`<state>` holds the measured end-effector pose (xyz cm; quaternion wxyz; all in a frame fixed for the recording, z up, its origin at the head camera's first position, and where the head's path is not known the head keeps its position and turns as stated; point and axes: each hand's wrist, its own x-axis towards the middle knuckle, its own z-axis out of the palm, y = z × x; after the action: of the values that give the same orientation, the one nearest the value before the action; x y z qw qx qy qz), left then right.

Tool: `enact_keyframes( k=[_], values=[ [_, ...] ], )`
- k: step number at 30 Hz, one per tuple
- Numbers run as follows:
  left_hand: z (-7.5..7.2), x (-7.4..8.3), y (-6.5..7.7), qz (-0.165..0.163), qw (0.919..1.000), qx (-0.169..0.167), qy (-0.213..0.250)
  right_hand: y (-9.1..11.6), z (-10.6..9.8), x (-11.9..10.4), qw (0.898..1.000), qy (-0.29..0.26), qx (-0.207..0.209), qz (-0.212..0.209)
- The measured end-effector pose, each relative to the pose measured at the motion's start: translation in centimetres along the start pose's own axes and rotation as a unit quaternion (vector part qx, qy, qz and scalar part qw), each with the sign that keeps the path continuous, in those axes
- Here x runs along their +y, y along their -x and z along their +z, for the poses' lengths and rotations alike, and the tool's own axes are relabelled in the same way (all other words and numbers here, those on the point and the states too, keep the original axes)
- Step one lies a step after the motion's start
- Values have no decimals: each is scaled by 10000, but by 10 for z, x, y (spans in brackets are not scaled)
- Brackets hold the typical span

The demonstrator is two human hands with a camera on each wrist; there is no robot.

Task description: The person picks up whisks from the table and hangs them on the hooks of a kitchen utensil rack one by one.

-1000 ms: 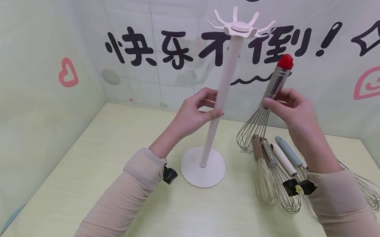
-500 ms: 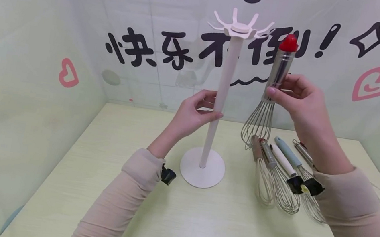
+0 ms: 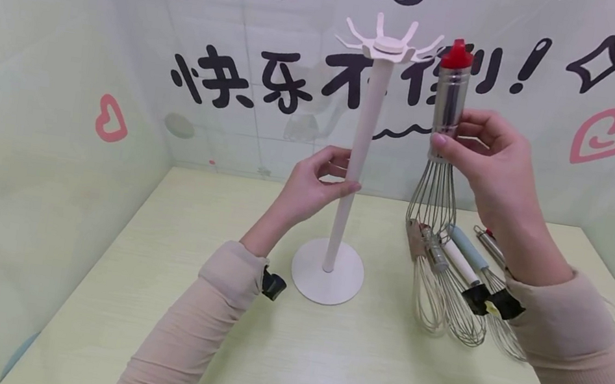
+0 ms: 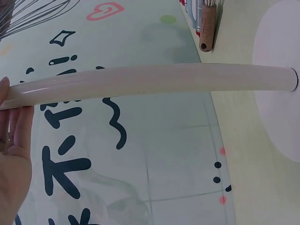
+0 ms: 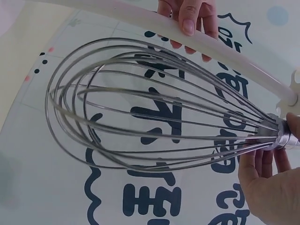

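Plainly, the silvery whisk [image 3: 449,110] is red-capped.

Pale table [image 3: 353,369] | white stand [image 3: 366,128], upright | several whisks [image 3: 438,259], lying close together right of the stand

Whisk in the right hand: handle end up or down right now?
Up: the whisk has its red tip above the right hand and its wire loops below.
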<state>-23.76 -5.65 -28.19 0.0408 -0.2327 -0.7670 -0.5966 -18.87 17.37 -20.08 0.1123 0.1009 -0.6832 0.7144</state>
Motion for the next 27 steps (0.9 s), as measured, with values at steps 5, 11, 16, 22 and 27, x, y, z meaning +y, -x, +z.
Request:
enact_keyframes(
  k=[5, 11, 16, 22, 27],
  values=[
    [1, -1, 0, 10, 10000, 15, -17, 1, 2, -1, 9999, -100, -34, -69],
    [1, -2, -1, 25, 10000, 7, -35, 2, 2, -2, 9998, -166, -43, -128],
    [2, -2, -1, 55, 10000, -11, -51, 2, 1, -2, 9996, -202, -42, -188],
    [1, -2, -1, 21, 10000, -14, -89, 1, 0, -3, 9994, -179, -82, -279],
    [1, -2, 0, 34, 9999, -18, -102, 1, -2, -4, 9994, -80, -52, -329]
  ],
)
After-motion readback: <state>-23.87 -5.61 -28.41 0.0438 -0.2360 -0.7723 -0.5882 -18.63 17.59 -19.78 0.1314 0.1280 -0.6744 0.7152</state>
